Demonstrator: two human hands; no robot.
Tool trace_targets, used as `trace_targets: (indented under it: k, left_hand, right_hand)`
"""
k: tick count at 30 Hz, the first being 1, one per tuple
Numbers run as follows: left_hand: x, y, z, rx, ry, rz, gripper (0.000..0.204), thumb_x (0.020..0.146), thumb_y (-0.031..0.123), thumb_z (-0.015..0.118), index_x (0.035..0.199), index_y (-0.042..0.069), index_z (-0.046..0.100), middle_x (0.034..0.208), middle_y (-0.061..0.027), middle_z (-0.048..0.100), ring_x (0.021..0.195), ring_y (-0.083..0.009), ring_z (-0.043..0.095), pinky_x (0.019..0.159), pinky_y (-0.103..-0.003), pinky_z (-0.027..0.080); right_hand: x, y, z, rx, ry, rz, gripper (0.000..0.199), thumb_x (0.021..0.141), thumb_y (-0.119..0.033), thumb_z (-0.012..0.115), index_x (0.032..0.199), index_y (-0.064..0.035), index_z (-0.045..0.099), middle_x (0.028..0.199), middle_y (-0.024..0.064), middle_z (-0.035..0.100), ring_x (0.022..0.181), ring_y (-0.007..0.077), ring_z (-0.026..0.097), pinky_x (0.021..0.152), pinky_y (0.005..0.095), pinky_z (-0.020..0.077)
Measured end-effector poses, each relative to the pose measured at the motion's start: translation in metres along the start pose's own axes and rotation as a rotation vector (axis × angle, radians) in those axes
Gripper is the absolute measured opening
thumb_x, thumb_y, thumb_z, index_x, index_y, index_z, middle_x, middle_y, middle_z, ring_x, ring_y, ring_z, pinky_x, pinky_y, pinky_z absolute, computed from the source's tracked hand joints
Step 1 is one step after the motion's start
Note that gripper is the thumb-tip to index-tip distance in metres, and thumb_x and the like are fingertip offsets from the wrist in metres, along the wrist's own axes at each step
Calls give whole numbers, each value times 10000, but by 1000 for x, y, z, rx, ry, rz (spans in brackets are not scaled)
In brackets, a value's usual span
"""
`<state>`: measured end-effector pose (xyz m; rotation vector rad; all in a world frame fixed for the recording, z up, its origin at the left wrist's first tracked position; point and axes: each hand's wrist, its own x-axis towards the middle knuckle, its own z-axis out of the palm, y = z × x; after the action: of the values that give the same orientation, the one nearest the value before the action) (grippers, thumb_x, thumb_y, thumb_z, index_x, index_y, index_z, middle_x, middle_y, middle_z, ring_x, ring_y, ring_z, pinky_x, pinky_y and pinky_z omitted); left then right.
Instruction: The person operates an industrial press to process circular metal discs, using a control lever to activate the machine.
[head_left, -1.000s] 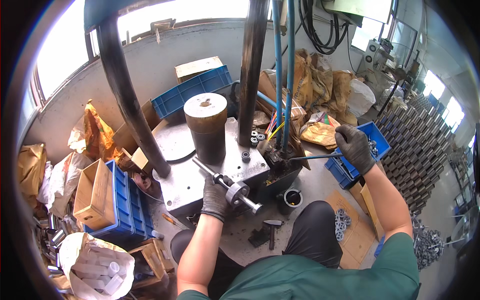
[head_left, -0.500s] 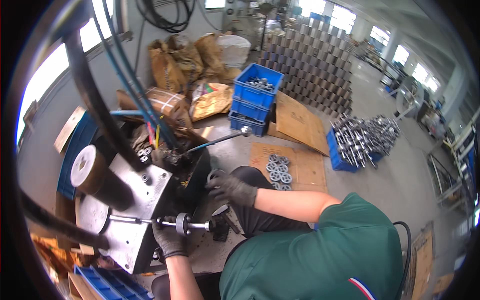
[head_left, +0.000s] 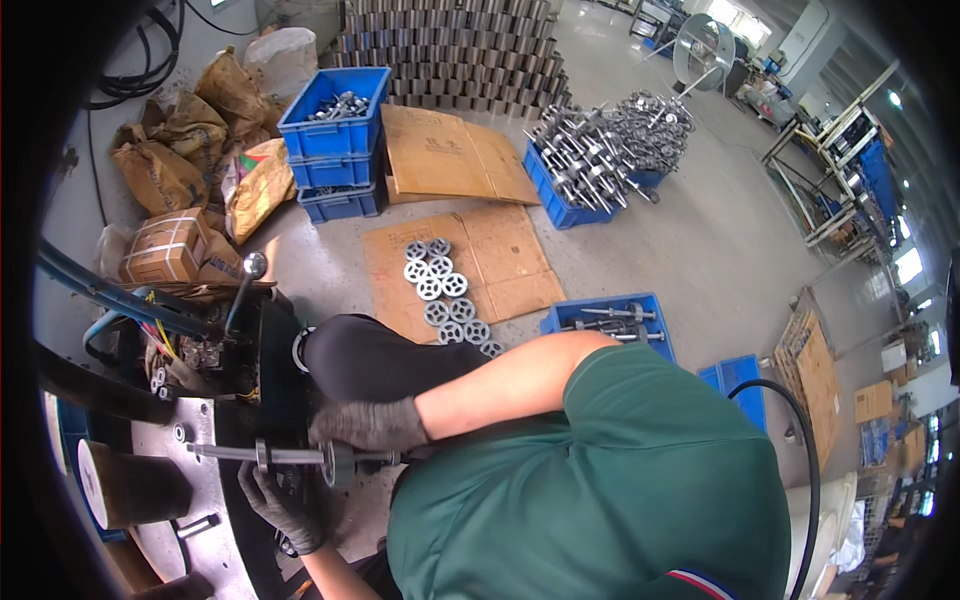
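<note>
A metal shaft (head_left: 215,452) with a flange and a thick grey round collar (head_left: 338,465) lies crosswise in front of my lap, its left end over the machine's steel plate (head_left: 205,425). My right hand (head_left: 375,425), in a dark glove and somewhat blurred, is closed at the shaft from above, beside the collar; its fingertips are partly hidden. Below the shaft is my gloved left hand (head_left: 283,512), its fingers apart and pointing up close to the flange. Whether they touch it I cannot tell. A dark cylinder with a pale end (head_left: 130,485) stands over the plate.
Grey spoked wheels (head_left: 437,287) lie on flat cardboard (head_left: 515,285). Beyond stand stacked blue crates (head_left: 335,140) and a crate heaped with shafts (head_left: 585,170). Another blue crate (head_left: 655,305) with shafts is beside my right arm. A ball-ended lever (head_left: 254,265) rises from the machine.
My view has swung right. My right hand has come from beside my knee onto the shaft. The shaft has come away from the press disc, and my left hand's fingers have loosened below it.
</note>
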<state>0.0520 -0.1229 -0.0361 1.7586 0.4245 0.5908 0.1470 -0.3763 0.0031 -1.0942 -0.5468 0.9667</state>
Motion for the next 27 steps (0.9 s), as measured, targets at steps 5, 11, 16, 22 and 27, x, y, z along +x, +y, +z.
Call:
trace_targets:
  k: [5,11,16,22,27]
  left_hand:
    - [4,-48,-3,-118,-158,-250,236,1086,270,562,1195,89,668,1097,-21,655,1022,-160,599,870,-318,525]
    - [8,-113,7,-56,-252,-305,241,1070,189,593,1254,37,626,1120,-68,625,1047,-177,599,932,-306,523]
    - [3,-146,6,143,-491,-275,250,1045,127,591,1258,6,640,1173,-93,672,1093,-214,607,1010,-349,489]
    - [-12,-156,4,362,-592,-245,281,1043,131,584,1288,8,648,1224,-128,693,1130,-235,606,1049,-363,466]
    - [-15,-175,-4,451,-609,-285,287,1032,123,592,1291,11,647,1230,-149,695,1130,-267,618,1047,-376,470]
  right_hand:
    - [-99,-75,-104,-671,207,-342,513,1032,-322,654,1391,31,559,1201,129,683,1147,191,653,1017,326,514]
    - [-290,-53,-233,-315,855,86,558,1013,-128,645,1505,49,450,1098,95,701,979,181,689,906,318,568]
    - [-441,42,-294,-207,1349,282,521,992,-145,599,1471,32,496,1015,90,710,888,188,696,728,350,585]
    - [-497,139,-265,456,1750,221,324,979,-463,569,925,-181,721,736,40,680,646,233,673,567,418,565]
    - [-485,201,-257,875,1981,-7,431,1001,-592,541,1050,-198,710,937,69,740,789,313,703,730,588,588]
